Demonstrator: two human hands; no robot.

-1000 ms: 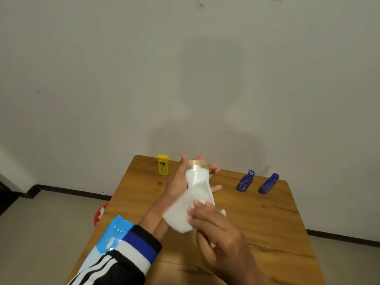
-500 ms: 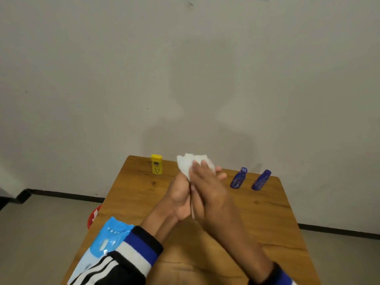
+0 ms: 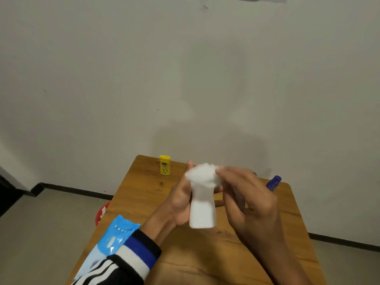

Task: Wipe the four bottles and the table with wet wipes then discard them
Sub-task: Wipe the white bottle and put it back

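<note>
Plain domestic room: bare plaster wall point(image 3: 144, 68), dark skirting, wooden table point(image 3: 205, 254), tiled floor point(image 3: 41, 233).

Wet wipe point(image 3: 202, 174) hides the white bottle point(image 3: 202, 210) top.

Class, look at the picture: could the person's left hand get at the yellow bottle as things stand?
Probably not at once: the left hand grips the white bottle. The table up to the yellow bottle looks bare.

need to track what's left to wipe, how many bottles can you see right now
3. A white bottle is held in the left hand, a yellow bottle stands at the table's far left, and a blue bottle peeks out behind the right hand, which may hide a fourth.
</note>
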